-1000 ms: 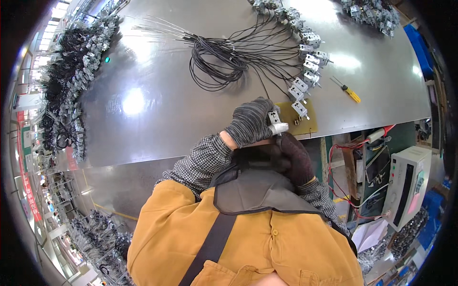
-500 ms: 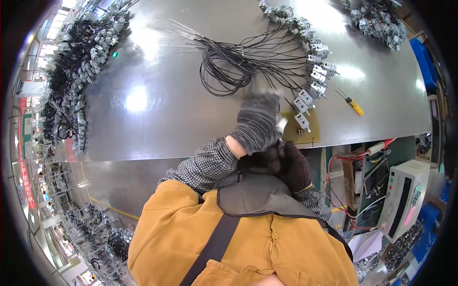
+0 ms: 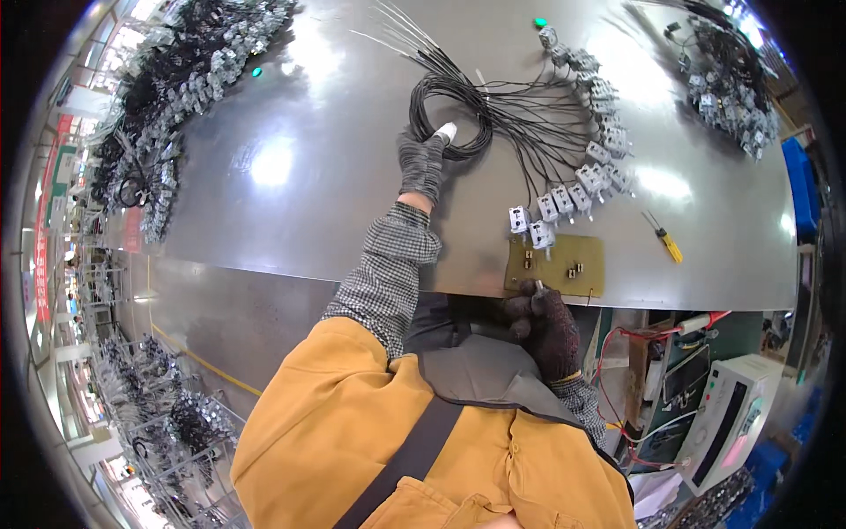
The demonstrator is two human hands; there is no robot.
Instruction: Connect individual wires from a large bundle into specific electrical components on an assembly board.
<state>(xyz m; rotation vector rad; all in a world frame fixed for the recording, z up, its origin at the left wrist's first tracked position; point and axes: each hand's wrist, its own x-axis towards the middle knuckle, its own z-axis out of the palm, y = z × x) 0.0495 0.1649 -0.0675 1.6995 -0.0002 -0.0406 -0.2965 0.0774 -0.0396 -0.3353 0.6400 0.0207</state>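
Note:
A looped bundle of thin black cables (image 3: 429, 84) lies on the metal table, its pale ends fanning toward the far side. At its near left edge, my left hand (image 3: 421, 166), in a grey striped glove with a white thumb tip, is closed on the loops; the fingers are partly hidden. From the bundle, the cables spread right to a curved row of grey box-shaped connectors (image 3: 577, 196). The nearest connector (image 3: 542, 234) overlaps a yellowish plate (image 3: 588, 256) bearing small metal pieces (image 3: 574, 271). Below the plate, my dark-gloved right hand (image 3: 548, 328) is curled around a small pale piece.
A yellow-handled tool (image 3: 668, 244) with thin prongs lies to the right. Heaps of similar cabled parts sit at the far left (image 3: 189, 84) and far right (image 3: 727, 97). Beneath the table's right edge stands a white electrical unit (image 3: 730, 419) with red leads. Blue bins (image 3: 800, 185) flank the table.
My left hand has moved away from my right hand, forward to the cable loops. The nearest connectors have shifted, uncovering more of the plate. My right hand stays low by the table edge.

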